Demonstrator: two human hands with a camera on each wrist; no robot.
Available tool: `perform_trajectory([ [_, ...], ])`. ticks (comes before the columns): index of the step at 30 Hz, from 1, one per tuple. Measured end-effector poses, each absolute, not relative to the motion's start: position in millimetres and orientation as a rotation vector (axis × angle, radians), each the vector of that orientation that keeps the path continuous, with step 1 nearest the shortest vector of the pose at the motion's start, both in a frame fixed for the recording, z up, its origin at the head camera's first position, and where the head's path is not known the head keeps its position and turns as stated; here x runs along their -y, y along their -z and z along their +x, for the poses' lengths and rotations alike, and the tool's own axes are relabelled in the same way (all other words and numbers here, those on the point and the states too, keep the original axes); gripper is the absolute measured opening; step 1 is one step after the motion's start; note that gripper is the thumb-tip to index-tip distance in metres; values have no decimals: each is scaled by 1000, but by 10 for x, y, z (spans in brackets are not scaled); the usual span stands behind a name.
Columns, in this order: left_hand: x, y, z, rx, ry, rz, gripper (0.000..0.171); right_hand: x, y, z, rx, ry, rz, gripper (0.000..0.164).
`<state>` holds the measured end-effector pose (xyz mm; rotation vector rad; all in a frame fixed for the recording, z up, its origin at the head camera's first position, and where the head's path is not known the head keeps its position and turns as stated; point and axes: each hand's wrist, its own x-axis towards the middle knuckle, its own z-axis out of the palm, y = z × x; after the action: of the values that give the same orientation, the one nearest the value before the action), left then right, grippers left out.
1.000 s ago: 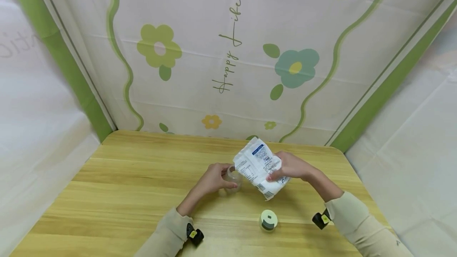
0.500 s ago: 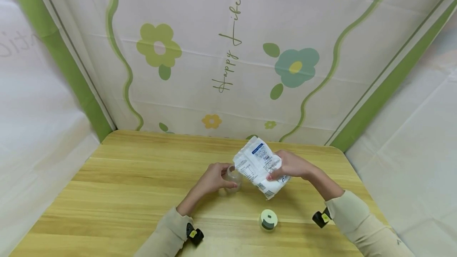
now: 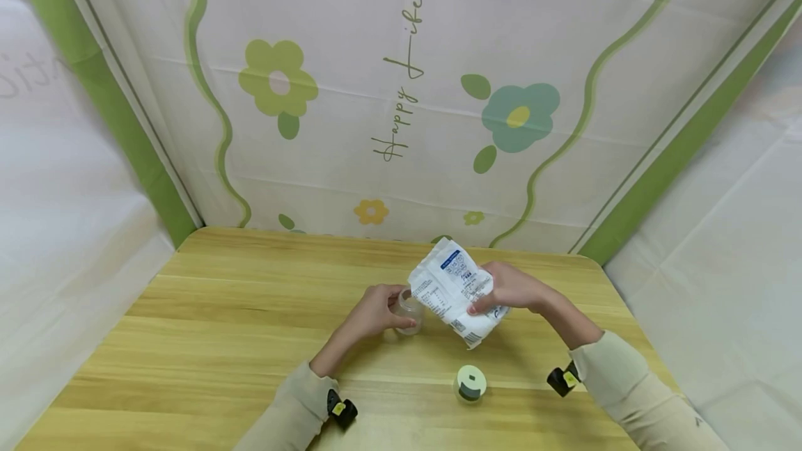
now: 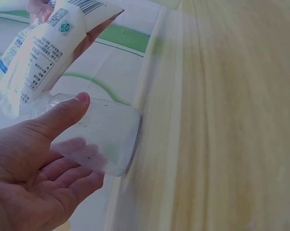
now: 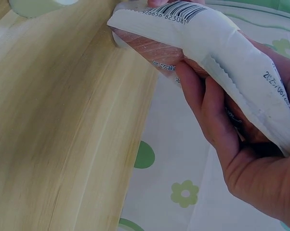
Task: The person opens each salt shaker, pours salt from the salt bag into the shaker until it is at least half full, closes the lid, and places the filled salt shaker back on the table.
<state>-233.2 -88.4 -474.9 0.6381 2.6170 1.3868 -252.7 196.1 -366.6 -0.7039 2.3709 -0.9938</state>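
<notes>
while bag (image 3: 452, 291) overlaps jar (image 4: 115, 130), lid (image 3: 470, 383) on table (image 3: 238, 312)

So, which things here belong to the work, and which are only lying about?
In the work:
clear jar, in the left hand
white packet, in the right hand, at the jar's mouth

Only nearby:
pale green cap on the table, perhaps the jar's
flowered curtain behind

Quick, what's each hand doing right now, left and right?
Left hand: holding the clear jar, thumb and fingers on either side.
Right hand: holding the white packet, tilted with one end at the jar's mouth.
</notes>
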Motion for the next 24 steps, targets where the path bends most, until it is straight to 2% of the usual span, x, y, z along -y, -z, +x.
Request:
perform_trajectory([
  [24, 883, 4737, -2320, -2601, -1408, 634, 56, -1960, 3627, -2524, -2380, 973, -720, 34],
])
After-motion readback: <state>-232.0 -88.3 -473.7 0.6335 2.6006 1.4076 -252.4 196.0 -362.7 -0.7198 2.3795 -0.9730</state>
